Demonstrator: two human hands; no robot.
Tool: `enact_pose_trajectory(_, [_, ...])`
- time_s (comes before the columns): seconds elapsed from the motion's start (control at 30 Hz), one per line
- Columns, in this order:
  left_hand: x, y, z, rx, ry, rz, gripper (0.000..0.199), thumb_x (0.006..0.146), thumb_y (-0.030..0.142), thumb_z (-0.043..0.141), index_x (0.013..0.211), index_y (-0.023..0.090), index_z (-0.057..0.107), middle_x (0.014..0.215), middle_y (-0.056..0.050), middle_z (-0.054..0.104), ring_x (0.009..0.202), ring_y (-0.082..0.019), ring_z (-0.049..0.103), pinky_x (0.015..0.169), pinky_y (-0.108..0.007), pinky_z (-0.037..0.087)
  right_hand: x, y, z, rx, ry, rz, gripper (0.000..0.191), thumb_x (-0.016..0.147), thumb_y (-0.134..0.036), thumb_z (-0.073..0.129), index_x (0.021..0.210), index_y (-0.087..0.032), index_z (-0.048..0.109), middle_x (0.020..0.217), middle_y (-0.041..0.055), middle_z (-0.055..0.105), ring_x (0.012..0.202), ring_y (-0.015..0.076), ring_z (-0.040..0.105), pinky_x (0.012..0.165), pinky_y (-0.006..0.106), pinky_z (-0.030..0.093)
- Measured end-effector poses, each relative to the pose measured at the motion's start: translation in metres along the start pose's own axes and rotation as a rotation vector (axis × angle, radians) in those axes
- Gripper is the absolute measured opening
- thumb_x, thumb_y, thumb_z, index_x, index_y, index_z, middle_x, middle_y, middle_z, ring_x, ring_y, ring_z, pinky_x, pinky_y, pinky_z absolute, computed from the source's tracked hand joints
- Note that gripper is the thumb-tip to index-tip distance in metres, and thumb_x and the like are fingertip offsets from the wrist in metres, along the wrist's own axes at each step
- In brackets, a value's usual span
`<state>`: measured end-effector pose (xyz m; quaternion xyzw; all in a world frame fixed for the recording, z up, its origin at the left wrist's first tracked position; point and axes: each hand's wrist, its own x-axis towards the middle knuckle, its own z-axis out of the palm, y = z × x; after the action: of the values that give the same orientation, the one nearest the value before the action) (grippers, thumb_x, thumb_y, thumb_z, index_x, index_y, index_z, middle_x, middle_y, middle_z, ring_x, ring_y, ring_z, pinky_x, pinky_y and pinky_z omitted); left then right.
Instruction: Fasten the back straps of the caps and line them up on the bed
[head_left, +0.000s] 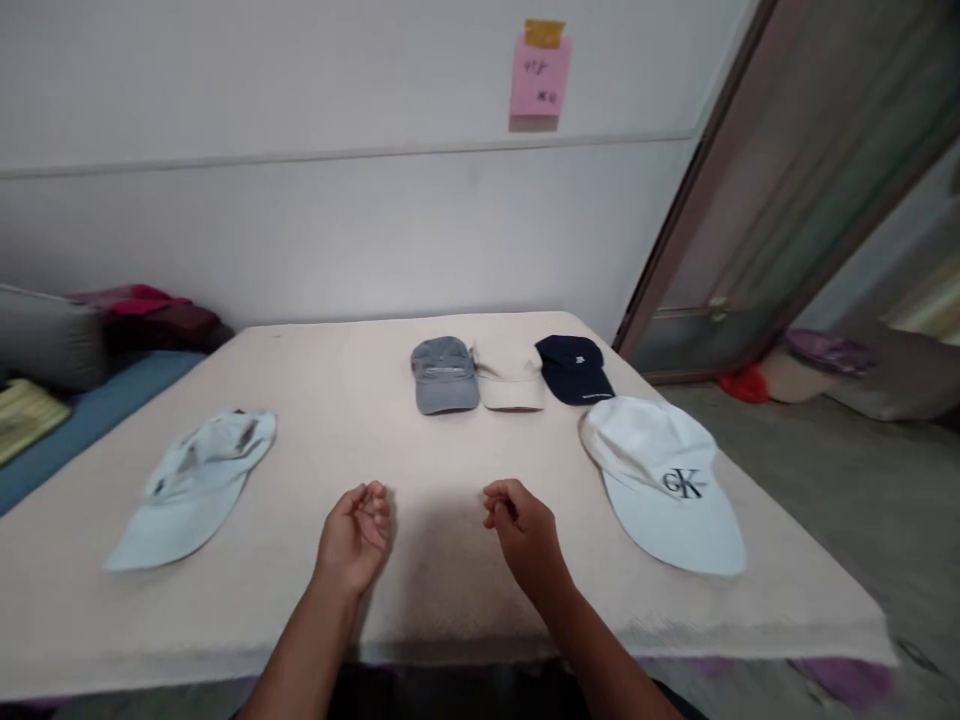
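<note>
My left hand (358, 530) rests near the front middle of the cloth-covered table (330, 390), palm turned up, its fingers loosely bent and nothing in it. Across a short gap, my right hand (521, 520) has its fingers curled in with no object showing. Nearest to my right hand lies a large white cap (656, 470) with dark CK letters, its brim towards me. A pale cap (202, 480) sits off to the left. Further back stand a grey cap (444, 375), a cream visor-like cap (510, 378) and a navy cap (574, 368) in a row.
Behind the table rises a white wall (300, 230) with a pink note (540, 75) taped on it. Cushions (52, 330) and folded cloth lie at the left. A sliding door frame (690, 190) and grey floor (750, 430) are at the right.
</note>
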<state>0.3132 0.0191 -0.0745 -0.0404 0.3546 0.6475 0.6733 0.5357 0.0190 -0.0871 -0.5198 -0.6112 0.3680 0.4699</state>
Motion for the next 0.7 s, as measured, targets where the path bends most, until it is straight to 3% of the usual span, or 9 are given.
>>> enact_pose_trajectory(0.23, [-0.004,0.071,-0.05,-0.143,0.217,0.26,0.02,0.079,0.002,0.037,0.074,0.01,0.054,0.056,0.001,0.053,0.04,-0.005,0.05,0.036,-0.012,0.041,0.002,-0.011,0.072,0.014,-0.21,-0.038,0.017,0.079,-0.012,0.041,0.084,-0.017,0.056,0.074,0.0021,0.059,0.06,0.0131,0.059,0.059,0.026,0.044])
enact_pose_trajectory(0.47, [-0.013,0.132,-0.106,-0.245,0.463,0.514,0.02,0.075,-0.001,0.035,0.074,0.013,0.05,0.062,0.0,0.055,0.041,-0.004,0.049,0.037,-0.01,0.039,0.001,-0.001,0.119,-0.037,-0.336,-0.052,0.016,0.079,-0.011,0.041,0.084,-0.018,0.055,0.075,0.0025,0.059,0.063,0.0134,0.057,0.061,0.026,0.043])
enact_pose_trajectory(0.57, [-0.019,0.148,-0.123,-0.251,0.488,0.57,0.018,0.08,0.004,0.036,0.073,0.013,0.049,0.062,0.001,0.056,0.04,-0.003,0.048,0.037,-0.01,0.037,0.001,0.003,0.133,-0.074,-0.36,-0.065,0.018,0.078,-0.01,0.041,0.085,-0.018,0.055,0.075,0.0026,0.059,0.064,0.0136,0.057,0.062,0.026,0.042])
enact_pose_trajectory(0.7, [-0.023,0.161,-0.131,-0.229,0.414,0.537,0.015,0.083,0.011,0.042,0.07,0.015,0.048,0.054,0.004,0.051,0.036,-0.004,0.044,0.034,-0.01,0.035,0.0,0.004,0.146,-0.149,-0.394,-0.115,0.016,0.076,-0.009,0.042,0.081,-0.017,0.055,0.074,0.0029,0.059,0.068,0.0147,0.055,0.065,0.026,0.04])
